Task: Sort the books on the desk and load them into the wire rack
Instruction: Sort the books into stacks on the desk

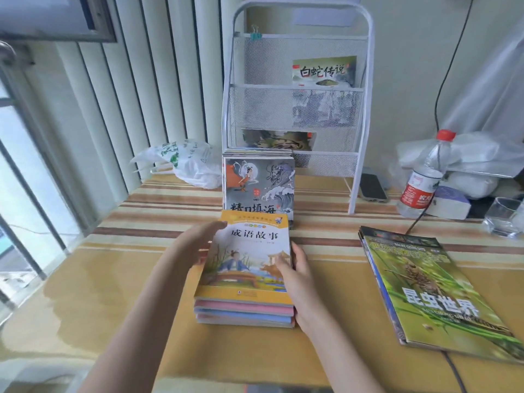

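A stack of several books topped by a yellow storybook (249, 251) lies on the desk in front of me. My left hand (195, 242) grips the stack's left edge, thumb on the cover. My right hand (297, 276) holds its right edge, thumb on the cover. Just behind it lies a second stack topped by a grey book with a dragon (259, 182). A pile of green insect magazines (425, 290) lies to the right. The white wire rack (295, 92) stands at the back, holding one book in its upper tier (324, 70) and another in the lower tier (279, 140).
A plastic water bottle (425, 174), a glass (503, 217) and a phone (373, 187) sit at the right back. A white plastic bag (187, 163) lies left of the rack. A black cable (453, 373) runs under the magazines. The striped cloth (113, 279) covers the desk.
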A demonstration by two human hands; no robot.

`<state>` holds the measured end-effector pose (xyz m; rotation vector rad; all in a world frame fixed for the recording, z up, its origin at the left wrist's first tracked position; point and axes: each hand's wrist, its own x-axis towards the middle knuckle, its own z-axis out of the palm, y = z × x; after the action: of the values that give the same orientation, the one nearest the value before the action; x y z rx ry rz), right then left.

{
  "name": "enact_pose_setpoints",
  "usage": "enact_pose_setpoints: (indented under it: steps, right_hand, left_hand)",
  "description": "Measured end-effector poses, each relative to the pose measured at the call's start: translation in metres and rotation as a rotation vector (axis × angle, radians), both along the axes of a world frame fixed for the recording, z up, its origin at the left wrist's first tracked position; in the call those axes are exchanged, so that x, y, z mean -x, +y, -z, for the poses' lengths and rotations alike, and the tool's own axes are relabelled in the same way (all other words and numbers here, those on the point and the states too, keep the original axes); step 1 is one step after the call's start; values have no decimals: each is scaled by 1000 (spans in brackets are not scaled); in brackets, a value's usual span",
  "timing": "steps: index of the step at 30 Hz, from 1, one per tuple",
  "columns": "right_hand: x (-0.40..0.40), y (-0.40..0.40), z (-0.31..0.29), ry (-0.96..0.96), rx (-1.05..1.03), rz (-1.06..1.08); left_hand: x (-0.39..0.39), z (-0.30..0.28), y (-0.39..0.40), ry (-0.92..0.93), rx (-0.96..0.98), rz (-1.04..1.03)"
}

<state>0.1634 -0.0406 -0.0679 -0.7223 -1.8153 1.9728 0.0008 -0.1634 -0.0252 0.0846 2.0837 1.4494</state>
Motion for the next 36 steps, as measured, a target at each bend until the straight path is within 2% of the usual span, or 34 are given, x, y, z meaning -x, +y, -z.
enact_pose_setpoints:
  steps: [7,10,14,18,21,24,26,29,32,36]
  right_hand:
    - [-10,-3,11,88,23,24]
    - [-13,-4,13,103,18,-2]
    - [-18,-3,13,125,-7,-21]
    - [-24,-1,10,142,28,-50]
    - [-28,4,-3,166,14,-86]
    - [-32,18,-28,212,-15,-127]
    - [-39,36,-46,320,-106,-142]
    - [-56,64,-67,423,-249,-146]
    - [-71,83,-69,425,-295,-133]
    - [-78,97,-67,477,-261,16]
  left_hand:
    - [-4,-5,9,-62,-93,24]
    - [-10,-5,12,5,-21,20]
    - [-22,-14,16,-37,-133,-2]
    - [-38,-17,16,186,-139,-165]
    - [-57,-32,13,383,-205,-184]
    - [-81,-50,13,548,-373,-152]
    - [-97,-61,17,618,-515,-163]
    - [-114,-71,32,752,-669,-42]
    - [-122,-61,52,783,-699,88]
    - [-126,-50,72,650,-797,203]
